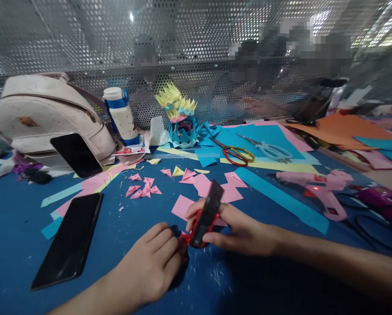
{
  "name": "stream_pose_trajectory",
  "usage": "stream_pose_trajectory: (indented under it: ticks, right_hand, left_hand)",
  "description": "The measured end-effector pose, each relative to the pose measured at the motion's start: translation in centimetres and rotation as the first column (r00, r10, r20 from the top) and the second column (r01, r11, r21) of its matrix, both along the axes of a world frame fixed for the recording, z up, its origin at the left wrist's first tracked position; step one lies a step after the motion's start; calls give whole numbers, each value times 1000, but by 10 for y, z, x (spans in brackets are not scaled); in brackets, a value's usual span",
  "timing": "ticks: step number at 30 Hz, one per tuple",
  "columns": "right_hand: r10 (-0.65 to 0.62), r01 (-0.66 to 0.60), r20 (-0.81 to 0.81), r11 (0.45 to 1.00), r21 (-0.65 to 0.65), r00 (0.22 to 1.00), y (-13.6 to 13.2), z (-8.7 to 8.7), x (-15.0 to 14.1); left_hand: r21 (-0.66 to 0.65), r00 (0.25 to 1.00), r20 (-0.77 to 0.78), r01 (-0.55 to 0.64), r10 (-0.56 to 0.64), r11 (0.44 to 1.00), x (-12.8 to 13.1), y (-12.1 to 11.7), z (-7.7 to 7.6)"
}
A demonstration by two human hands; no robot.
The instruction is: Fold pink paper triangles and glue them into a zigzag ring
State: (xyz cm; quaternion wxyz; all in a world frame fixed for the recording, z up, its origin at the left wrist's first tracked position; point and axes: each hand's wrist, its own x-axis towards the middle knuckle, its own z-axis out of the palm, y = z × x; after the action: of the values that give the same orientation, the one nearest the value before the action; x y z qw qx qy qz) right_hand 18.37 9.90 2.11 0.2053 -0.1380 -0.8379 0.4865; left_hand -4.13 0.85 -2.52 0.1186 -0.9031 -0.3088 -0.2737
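Facing me, a grey perforated metal wall (189, 26) stands behind the blue tabletop (15, 236), its rows of small holes speckled with light. I see one bright glint (131, 17) high up, left of centre; toward my upper right, a stronger, yellowish-green brightness (384, 33) shows through.
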Motion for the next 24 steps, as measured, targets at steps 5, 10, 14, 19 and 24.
stream_pose_trajectory:
  ticks: [5,10,14,19,24]
  right_hand:
    - [6,-6,-9,1000,30,1000,-4,-11,-1]
    - [-53,54,-148,999,1,988,-10,-16,2]
    - [-177,174,-266,984,-36,947,-6,-18,1]
    - [-333,307,-117,931,-199,935,-2,-20,-7]
    - [-316,303,-44,935,-185,948,-5,-18,-11]
  left_hand:
    - [-13,1000,-11,10,-10,1000,-2,-1,-1]
    - [7,1000,26,-1,1,1000,0,0,0]
    - [-29,1000,15,8,-7,1000,-1,0,-1]
    - [-20,1000,15,3,-3,1000,-3,-2,-2]
    - [-31,1000,0,13,-13,999,-2,0,1]
